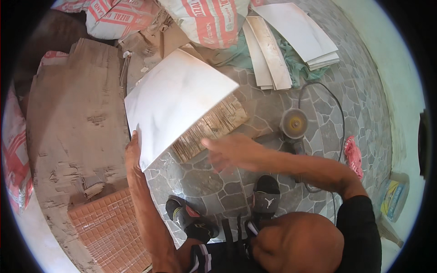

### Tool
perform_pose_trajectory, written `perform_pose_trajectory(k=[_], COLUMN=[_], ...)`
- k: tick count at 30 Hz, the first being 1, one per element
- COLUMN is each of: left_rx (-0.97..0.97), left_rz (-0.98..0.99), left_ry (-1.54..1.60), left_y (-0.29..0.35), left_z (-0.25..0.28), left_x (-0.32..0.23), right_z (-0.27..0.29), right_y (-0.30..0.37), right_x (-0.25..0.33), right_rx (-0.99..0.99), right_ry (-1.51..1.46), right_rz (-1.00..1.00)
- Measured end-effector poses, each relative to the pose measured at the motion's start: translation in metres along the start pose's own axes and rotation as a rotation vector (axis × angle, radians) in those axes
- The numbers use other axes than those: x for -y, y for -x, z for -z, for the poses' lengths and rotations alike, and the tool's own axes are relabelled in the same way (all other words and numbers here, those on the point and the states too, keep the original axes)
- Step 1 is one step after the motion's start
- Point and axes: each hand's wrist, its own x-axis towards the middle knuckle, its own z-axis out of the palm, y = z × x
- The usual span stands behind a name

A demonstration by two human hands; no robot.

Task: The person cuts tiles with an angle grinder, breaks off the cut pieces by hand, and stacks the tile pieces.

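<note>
A large white tile with faint grey veining (182, 93) is tilted over a scored wooden board (211, 123). At the tile's near left edge, my left hand (133, 150) is closed on it, with the fingers partly hidden beneath. My right hand (232, 152) is over the near side of the board, apart from the tile. Its fingers are somewhat blurred but look spread, and nothing shows in them. To the right of the board, an angle grinder with a round disc (295, 123) lies on the stone-patterned floor (205, 182).
White tiles (302, 34) and narrow cut strips (268, 52) lie on green cloth at the far right. Printed sacks (207, 22) stand at the back. Brown cardboard (77, 118) and ribbed reddish tiles (111, 230) are at left. The grinder's black cord (339, 104) loops near a pink cloth (353, 157).
</note>
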Motion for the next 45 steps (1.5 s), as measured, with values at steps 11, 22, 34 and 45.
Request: perform_pose_trajectory(k=[11,22,34,45], left_rx=[0.03,0.231,0.749,0.71], left_rz=[-0.029,-0.031,-0.416,-0.341], left_ry=[0.461,0.444,0.203,-0.46], left_y=[0.068,0.225,0.189,0.117], left_z=[-0.005,-0.047,-0.069,0.07], left_x=[-0.003,-0.124,-0.166,-0.049], right_z=[-0.048,0.0,0.22,0.375], right_y=[-0.049,0.117,0.179,0.13], right_x=[-0.004,0.004,0.036,0.071], right_rx=[-0.32,-0.771,-0.864,-0.913], right_ry=[-0.602,-0.243,-0.54,-0.574], right_rz=[0.556,0.55,1.052,1.171])
